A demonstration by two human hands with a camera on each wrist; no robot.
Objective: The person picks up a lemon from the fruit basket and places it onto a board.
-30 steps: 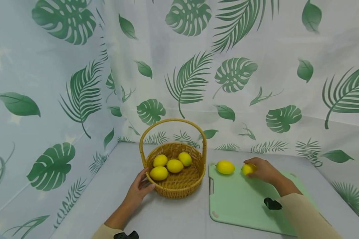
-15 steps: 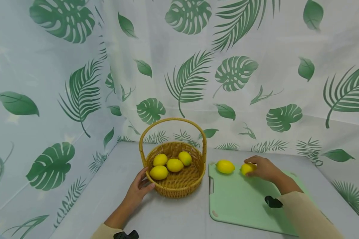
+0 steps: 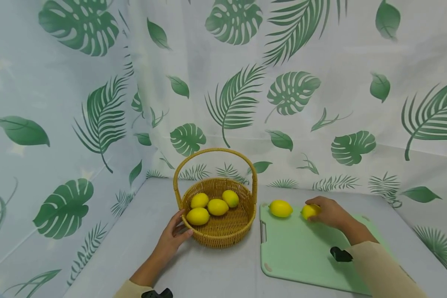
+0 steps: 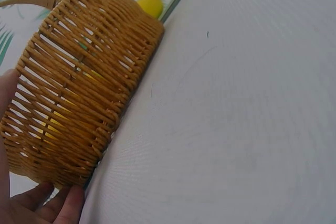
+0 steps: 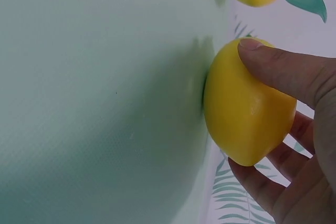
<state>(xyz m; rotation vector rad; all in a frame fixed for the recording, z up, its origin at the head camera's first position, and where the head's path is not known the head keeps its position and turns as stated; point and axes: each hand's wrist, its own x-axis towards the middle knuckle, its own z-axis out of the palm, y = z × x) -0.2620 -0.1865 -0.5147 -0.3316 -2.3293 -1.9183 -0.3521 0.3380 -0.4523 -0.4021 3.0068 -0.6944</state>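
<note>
yellow lemon (image 3: 309,212) pinched by the right hand (image 3: 331,214) could slip if squeezed unevenly, knocking the second lemon (image 3: 281,208) at nine o'clock; the left hand (image 3: 171,236) grips the wicker basket (image 3: 219,241).

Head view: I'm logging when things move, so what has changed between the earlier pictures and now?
Nothing visibly moved, and nothing was taken up or let go. The right hand still holds a lemon near the far edge of the green board, with a second lemon to its left. The left hand still grips the basket, which holds the same four lemons.
</note>
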